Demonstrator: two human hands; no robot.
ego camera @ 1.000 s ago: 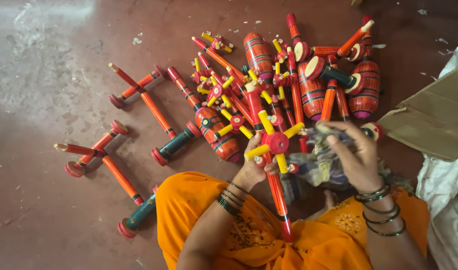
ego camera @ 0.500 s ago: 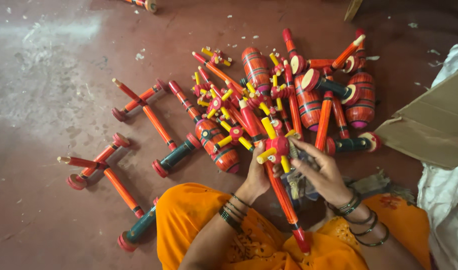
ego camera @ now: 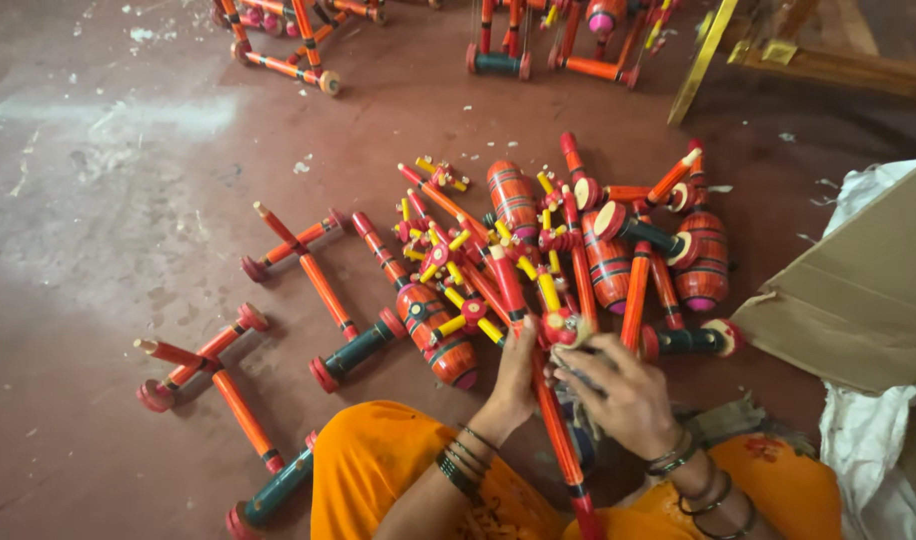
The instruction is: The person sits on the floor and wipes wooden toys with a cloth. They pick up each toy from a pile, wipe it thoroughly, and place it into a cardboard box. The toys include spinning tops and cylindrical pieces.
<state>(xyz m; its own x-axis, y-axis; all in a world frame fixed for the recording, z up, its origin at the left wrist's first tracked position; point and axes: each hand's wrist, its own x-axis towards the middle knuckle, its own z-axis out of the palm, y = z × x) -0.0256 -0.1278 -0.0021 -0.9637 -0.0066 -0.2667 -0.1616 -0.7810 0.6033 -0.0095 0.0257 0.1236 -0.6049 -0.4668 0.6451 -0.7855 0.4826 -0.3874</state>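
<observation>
While the camera looked down at the dark red floor (ego camera: pixel 98 200), several finished pull-toy frames (ego camera: pixel 298 262) were seen on the left side, each made of orange-red sticks with small wheels at the ends, lying flat and well apart from one another. Nearer to the middle, a crowded pile of painted wooden pieces (ego camera: pixel 578 240) was spread out, with striped red barrels, yellow pegs and green axles lying across each other. Just below this pile, the left hand (ego camera: pixel 515 385) was closed around a long red stick (ego camera: pixel 553 420), close under the small hub with yellow pegs (ego camera: pixel 561 325) at its top; the stick ran down between the knees covered in orange cloth (ego camera: pixel 388 470). The right hand (ego camera: pixel 628 395) was placed just beside the hub, with its fingers curled on something pale, but what exactly was pinched could not be told. The stick was judged to be light, stiff and smooth from its glossy paint, so it could be slippery; the thin pegs seemed the fragile part. The shaft under the hub was therefore judged the best place to be held, not the pegs. At the far right, a flattened cardboard box (ego camera: pixel 858 300) and white sacking (ego camera: pixel 868 450) were lying.
</observation>
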